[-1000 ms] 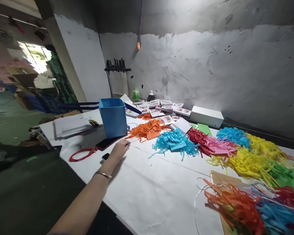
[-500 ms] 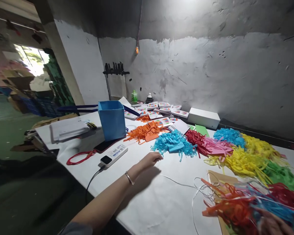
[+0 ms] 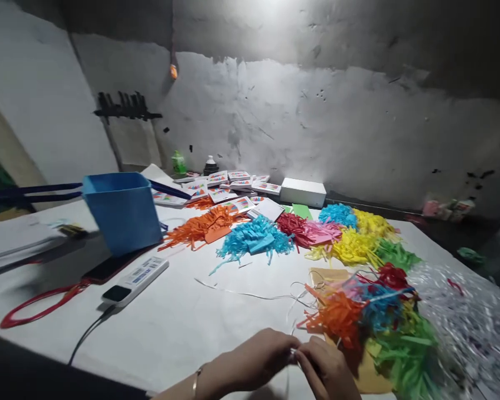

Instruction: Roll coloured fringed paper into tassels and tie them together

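White string (image 3: 293, 355) sits pinched — left hand (image 3: 262, 356) and right hand (image 3: 327, 368) both in closed grip — near multicoloured paper tassels (image 3: 340, 315).

tassels (image 3: 337, 319) on table (image 3: 216, 328), right of bin (image 3: 125, 219)

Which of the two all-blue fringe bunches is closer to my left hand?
The front blue bunch, between the large orange bunch and the red bunch, is nearer your left hand; the other blue bunch lies farther back, beside yellow fringe.

workshop: scuffed grey wall (image 3: 275, 116), white-topped worktable (image 3: 183, 328), heaps of coloured fringe (image 3: 254, 236), printed packs (image 3: 266, 188) piled behind.
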Action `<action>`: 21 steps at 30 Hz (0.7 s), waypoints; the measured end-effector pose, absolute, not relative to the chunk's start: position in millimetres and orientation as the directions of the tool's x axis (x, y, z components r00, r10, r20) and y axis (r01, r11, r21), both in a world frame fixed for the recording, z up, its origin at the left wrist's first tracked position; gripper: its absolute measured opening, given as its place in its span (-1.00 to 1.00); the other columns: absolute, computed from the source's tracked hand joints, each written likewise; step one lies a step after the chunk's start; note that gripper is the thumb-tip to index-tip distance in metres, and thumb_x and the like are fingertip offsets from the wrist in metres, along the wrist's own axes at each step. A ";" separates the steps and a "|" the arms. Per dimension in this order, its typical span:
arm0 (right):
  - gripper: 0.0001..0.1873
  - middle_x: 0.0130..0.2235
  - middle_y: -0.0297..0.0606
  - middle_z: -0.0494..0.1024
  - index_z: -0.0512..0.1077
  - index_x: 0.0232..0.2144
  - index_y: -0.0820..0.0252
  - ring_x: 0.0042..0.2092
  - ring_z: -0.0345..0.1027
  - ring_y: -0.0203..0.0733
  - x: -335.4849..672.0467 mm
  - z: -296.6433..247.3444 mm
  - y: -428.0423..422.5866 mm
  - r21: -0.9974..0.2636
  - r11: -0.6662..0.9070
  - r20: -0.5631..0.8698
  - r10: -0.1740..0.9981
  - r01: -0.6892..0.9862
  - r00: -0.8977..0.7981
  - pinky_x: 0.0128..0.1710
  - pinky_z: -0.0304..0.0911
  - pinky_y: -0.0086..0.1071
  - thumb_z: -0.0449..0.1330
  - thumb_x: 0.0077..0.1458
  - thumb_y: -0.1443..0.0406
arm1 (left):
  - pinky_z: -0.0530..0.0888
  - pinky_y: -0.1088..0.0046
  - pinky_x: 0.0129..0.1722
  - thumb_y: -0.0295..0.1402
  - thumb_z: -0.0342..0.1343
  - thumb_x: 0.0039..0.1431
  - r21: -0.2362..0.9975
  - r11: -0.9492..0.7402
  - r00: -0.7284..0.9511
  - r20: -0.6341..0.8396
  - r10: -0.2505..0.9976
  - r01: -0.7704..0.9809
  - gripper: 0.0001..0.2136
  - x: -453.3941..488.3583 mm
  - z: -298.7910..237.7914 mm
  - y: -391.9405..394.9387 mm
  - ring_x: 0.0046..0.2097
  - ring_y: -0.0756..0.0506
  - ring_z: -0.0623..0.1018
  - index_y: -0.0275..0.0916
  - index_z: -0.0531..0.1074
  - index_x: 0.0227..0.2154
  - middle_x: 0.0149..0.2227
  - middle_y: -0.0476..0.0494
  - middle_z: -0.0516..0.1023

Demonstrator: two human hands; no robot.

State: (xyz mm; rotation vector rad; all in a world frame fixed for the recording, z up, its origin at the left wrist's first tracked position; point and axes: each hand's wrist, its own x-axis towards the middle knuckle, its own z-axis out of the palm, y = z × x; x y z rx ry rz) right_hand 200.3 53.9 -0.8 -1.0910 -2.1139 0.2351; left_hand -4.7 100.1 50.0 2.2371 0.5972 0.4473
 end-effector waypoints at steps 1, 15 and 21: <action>-0.73 -0.42 -0.36 0.48 0.39 -0.35 0.08 -0.37 0.43 -0.30 206.0 2.2 53.5 -0.471 0.621 0.522 0.769 0.627 -0.369 -0.36 0.26 -0.50 -0.02 0.38 0.24 | 0.43 0.44 -0.21 -0.23 -0.06 0.39 0.757 -0.569 0.787 0.121 0.605 0.321 -0.72 -12.9 52.0 98.0 -0.25 -0.11 0.55 -0.18 0.55 -0.14 -0.23 -0.16 0.66; -0.70 -0.58 -0.42 0.32 0.36 -0.56 0.10 -0.51 0.19 -0.30 159.5 -1.9 32.1 -0.071 0.635 0.778 0.518 0.769 -0.357 -0.56 -0.03 -0.42 0.19 0.20 0.19 | 0.37 0.49 -0.44 0.18 0.09 0.14 0.922 -0.075 0.696 -0.230 0.680 0.379 -0.49 -51.0 66.2 99.9 -0.36 -0.10 0.43 -0.21 0.63 -0.36 -0.37 -0.12 0.53; -0.59 -0.66 -0.37 0.27 0.27 -0.68 0.13 -0.57 0.12 -0.29 140.3 -28.7 11.6 0.000 0.649 0.836 0.418 0.761 -0.357 -0.58 -0.08 -0.38 0.05 0.22 0.23 | 0.24 0.51 -0.44 0.06 0.43 -0.26 0.854 0.489 0.676 -0.466 0.571 0.176 -0.52 26.2 16.5 71.8 -0.46 0.01 0.30 -0.29 0.49 -0.53 -0.54 0.02 0.38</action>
